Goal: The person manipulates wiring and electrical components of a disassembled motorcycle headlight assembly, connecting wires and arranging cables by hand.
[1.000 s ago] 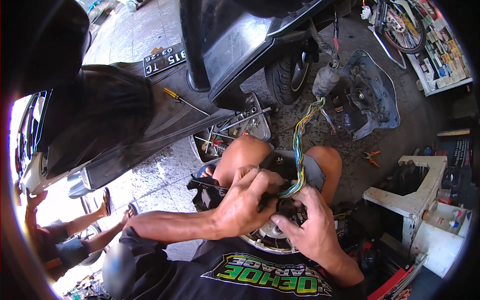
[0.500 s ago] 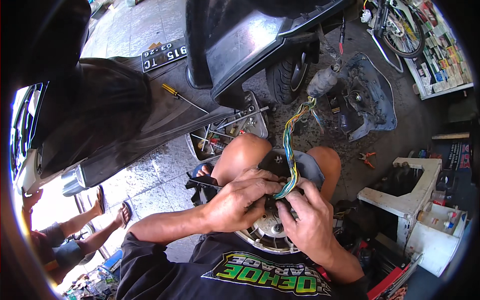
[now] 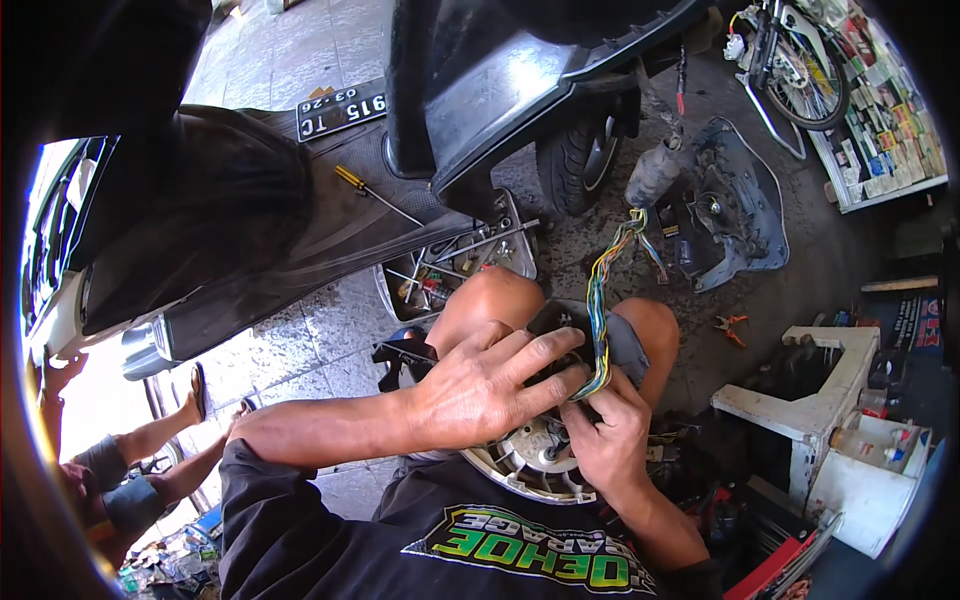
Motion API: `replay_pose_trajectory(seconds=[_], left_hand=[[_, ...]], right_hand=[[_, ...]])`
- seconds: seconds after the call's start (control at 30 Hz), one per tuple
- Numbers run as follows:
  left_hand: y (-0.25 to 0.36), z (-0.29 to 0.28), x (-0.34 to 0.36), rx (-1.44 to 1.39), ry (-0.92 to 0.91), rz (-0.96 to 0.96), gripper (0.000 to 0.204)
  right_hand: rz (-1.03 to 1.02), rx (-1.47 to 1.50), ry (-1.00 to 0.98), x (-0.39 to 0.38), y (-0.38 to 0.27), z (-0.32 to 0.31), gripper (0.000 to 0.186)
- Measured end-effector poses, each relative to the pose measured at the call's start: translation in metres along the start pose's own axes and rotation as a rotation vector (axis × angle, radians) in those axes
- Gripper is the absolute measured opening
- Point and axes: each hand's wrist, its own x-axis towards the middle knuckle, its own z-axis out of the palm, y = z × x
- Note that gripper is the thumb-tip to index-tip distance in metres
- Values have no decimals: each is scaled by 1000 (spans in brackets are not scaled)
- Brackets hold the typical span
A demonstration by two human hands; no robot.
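Note:
My left hand (image 3: 490, 385) is over my lap, its fingers stretched out and apart, with the tips close to the lower end of a multicoloured wire harness (image 3: 599, 300). Closed around that lower end are the fingers of my right hand (image 3: 612, 430). The harness runs up and away to a grey, sleeve-like piece (image 3: 655, 172) near the scooter's front wheel. Beneath my hands a round, ribbed, off-white part (image 3: 520, 465) rests in my lap, partly covered by them. What lies under my left fingers is hidden.
A scooter (image 3: 500, 90) stands ahead, a yellow-handled screwdriver (image 3: 352, 180) on its footboard. Beside my knee sits a tool tray (image 3: 515, 255). To the right are a removed panel (image 3: 760, 220), orange pliers (image 3: 733, 328) and a white stand (image 3: 770, 410). Another person's legs (image 3: 170, 450) show at left.
My left hand has opened from a pinch at the wires, its fingers now stretched out. My right hand keeps its hold, and the harness has shifted slightly right in view.

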Motion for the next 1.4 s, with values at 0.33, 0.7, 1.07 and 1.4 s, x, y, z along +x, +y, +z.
replay_pose_trajectory(seconds=[0.33, 0.7, 1.07, 1.4], left_hand=[[20, -3, -5, 172, -42, -47, 36], [-1, -24, 23, -82, -217, 164, 28], [40, -26, -1, -277, -58, -226, 45], [55, -14, -9, -139, 77, -358, 54]], right_hand=[[293, 253, -53, -13, -4, -5, 19], [264, 340, 57, -22, 0, 1, 20], [203, 131, 10, -11, -5, -8, 20], [234, 393, -110, -38, -10, -32, 42]])
